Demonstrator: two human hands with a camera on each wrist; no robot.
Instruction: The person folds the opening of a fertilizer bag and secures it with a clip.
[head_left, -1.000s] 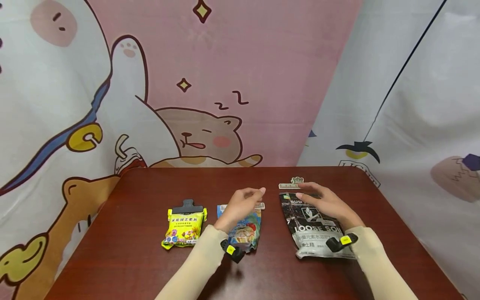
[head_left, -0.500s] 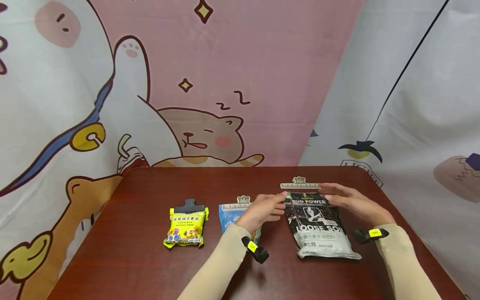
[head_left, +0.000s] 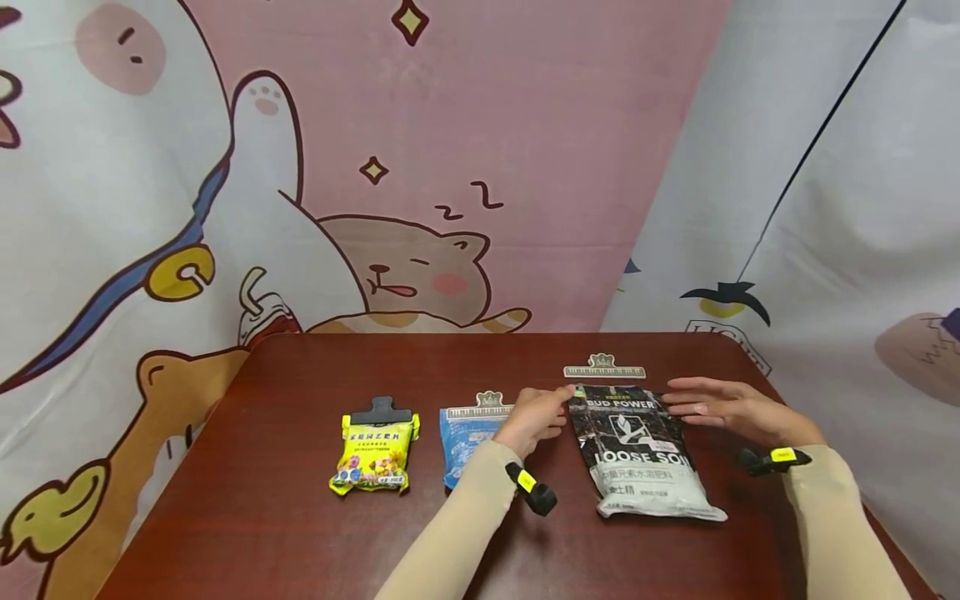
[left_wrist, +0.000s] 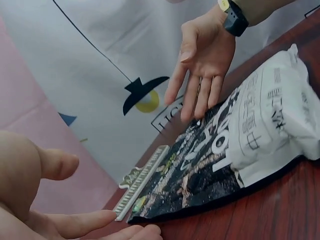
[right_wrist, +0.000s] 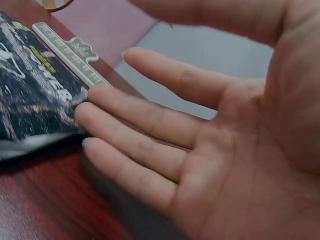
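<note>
A black and white bag of loose soil fertilizer (head_left: 639,475) lies flat on the table, its top edge facing the far side. Just beyond that edge lies a pale metal clip (head_left: 604,370), apart from the bag. My left hand (head_left: 531,421) is at the bag's upper left corner, fingers relaxed and thumb spread away. Beside the upper right edge my right hand (head_left: 750,410) is held with straight fingers, its palm turned toward the bag. In the right wrist view, its fingertips (right_wrist: 92,120) are right at the bag's side edge. Neither hand grips anything.
A blue bag (head_left: 461,446) with a similar pale clip (head_left: 480,410) on its top lies partly behind my left forearm. Further left is a yellow fertilizer bag (head_left: 375,457) closed by a black clip (head_left: 380,412). A printed cloth (head_left: 540,167) hangs behind the table.
My left hand has moved right from over the blue bag to the black bag's upper left corner. The right hand has drawn right, from over the black bag to its side.
</note>
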